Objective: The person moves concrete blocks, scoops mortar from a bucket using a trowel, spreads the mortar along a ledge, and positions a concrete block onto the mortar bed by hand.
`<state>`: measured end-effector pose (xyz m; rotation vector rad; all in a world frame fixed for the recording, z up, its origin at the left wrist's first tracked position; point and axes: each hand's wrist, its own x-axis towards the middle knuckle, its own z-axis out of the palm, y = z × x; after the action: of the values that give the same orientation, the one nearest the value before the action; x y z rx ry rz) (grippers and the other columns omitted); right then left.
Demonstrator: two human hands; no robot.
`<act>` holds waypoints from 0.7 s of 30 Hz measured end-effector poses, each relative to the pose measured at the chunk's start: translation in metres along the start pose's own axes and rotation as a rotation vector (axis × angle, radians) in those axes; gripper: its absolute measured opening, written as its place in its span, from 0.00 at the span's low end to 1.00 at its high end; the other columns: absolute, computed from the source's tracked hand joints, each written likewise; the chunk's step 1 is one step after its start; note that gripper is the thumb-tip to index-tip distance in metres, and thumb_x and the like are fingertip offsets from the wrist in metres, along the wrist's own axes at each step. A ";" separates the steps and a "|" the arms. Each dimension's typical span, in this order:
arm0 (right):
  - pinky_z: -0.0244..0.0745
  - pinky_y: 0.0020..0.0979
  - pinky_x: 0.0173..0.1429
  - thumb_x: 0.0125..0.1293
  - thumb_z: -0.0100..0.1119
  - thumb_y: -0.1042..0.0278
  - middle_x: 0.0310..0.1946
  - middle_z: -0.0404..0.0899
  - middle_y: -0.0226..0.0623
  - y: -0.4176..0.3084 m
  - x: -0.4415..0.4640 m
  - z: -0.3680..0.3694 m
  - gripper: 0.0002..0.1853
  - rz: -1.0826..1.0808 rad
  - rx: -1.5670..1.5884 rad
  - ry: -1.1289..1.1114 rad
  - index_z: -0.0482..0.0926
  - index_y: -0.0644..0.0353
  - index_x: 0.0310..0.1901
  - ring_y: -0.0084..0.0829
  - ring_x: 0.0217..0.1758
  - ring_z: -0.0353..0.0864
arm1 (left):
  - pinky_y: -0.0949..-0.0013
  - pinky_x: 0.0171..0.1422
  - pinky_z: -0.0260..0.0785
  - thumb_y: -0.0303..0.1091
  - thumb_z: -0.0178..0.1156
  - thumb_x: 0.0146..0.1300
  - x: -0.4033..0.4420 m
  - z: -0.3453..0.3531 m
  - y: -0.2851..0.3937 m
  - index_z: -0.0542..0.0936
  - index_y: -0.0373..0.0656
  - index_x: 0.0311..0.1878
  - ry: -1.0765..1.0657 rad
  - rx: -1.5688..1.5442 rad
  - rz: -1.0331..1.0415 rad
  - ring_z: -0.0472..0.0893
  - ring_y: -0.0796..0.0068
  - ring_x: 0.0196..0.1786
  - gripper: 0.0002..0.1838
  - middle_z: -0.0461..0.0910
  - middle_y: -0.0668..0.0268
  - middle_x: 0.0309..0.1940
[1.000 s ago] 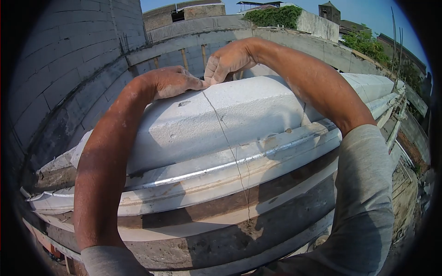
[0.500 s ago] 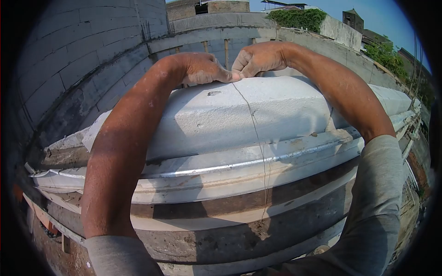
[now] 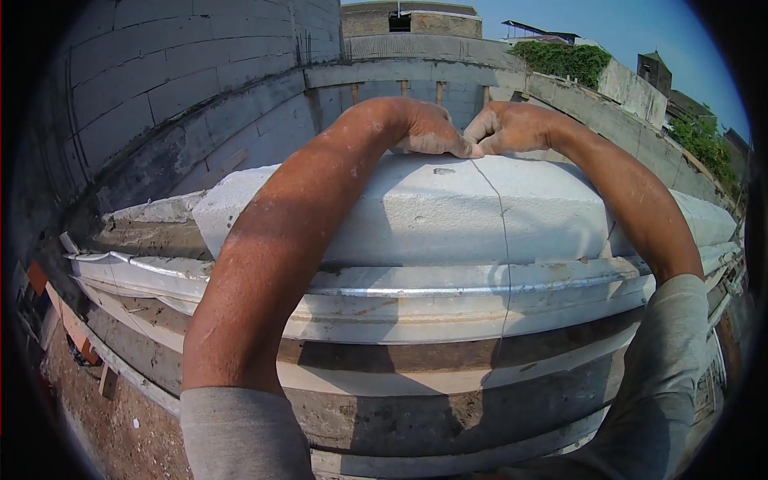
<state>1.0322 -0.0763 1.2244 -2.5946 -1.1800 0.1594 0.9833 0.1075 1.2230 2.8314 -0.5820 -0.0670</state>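
A thin dark string (image 3: 506, 232), perhaps a wire, hangs down the front of a white block (image 3: 472, 210). Its upper end meets my fingertips at the block's top far edge. My left hand (image 3: 436, 132) is closed, with thumb and fingers pinched against the string. Right beside it, almost touching, my right hand (image 3: 516, 128) pinches at the same spot. Pale dust coats the fingers of both hands. The block rests on a white moulded ledge (image 3: 400, 308) with a shiny strip along its top edge. The string's lower end dangles below this ledge.
A grey block wall (image 3: 184, 72) rises at the left. Behind my hands runs a low concrete wall (image 3: 592, 100). More white blocks (image 3: 704, 216) continue the row to the right. Bare ground (image 3: 128, 416) with wood pieces lies far below at the lower left.
The view has turned to the left, so the block, string and arms appear farther right. Both hands stay pinched together at the string's upper end.
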 end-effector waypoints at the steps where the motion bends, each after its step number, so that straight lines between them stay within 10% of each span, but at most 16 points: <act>1: 0.67 0.33 0.43 0.57 0.64 0.64 0.26 0.81 0.28 -0.003 0.000 0.001 0.08 0.007 -0.026 0.009 0.86 0.58 0.34 0.25 0.33 0.74 | 0.40 0.61 0.64 0.71 0.57 0.57 0.001 0.000 -0.001 0.86 0.36 0.47 0.007 0.017 -0.002 0.82 0.50 0.51 0.41 0.83 0.46 0.43; 9: 0.69 0.34 0.40 0.55 0.69 0.59 0.26 0.85 0.33 0.002 0.010 0.009 0.11 0.136 0.041 0.033 0.87 0.59 0.31 0.26 0.33 0.79 | 0.39 0.61 0.63 0.72 0.59 0.54 0.015 0.002 -0.004 0.84 0.35 0.50 0.056 0.070 -0.013 0.82 0.51 0.52 0.43 0.83 0.44 0.43; 15: 0.78 0.38 0.42 0.61 0.60 0.63 0.45 0.81 0.50 0.013 0.021 0.021 0.23 0.268 0.249 0.091 0.78 0.75 0.51 0.36 0.41 0.82 | 0.49 0.63 0.66 0.72 0.57 0.56 0.014 0.006 -0.011 0.81 0.40 0.56 0.099 0.003 0.156 0.81 0.55 0.55 0.42 0.82 0.48 0.48; 21: 0.77 0.32 0.41 0.65 0.58 0.54 0.45 0.81 0.43 0.022 0.023 0.012 0.24 0.351 0.212 -0.074 0.78 0.69 0.52 0.29 0.43 0.81 | 0.48 0.61 0.69 0.72 0.51 0.60 0.005 0.007 0.006 0.83 0.41 0.54 0.087 0.005 0.086 0.83 0.56 0.50 0.41 0.84 0.50 0.45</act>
<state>1.0613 -0.0703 1.2069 -2.5979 -0.6761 0.4315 0.9849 0.0988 1.2173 2.7938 -0.6843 0.0730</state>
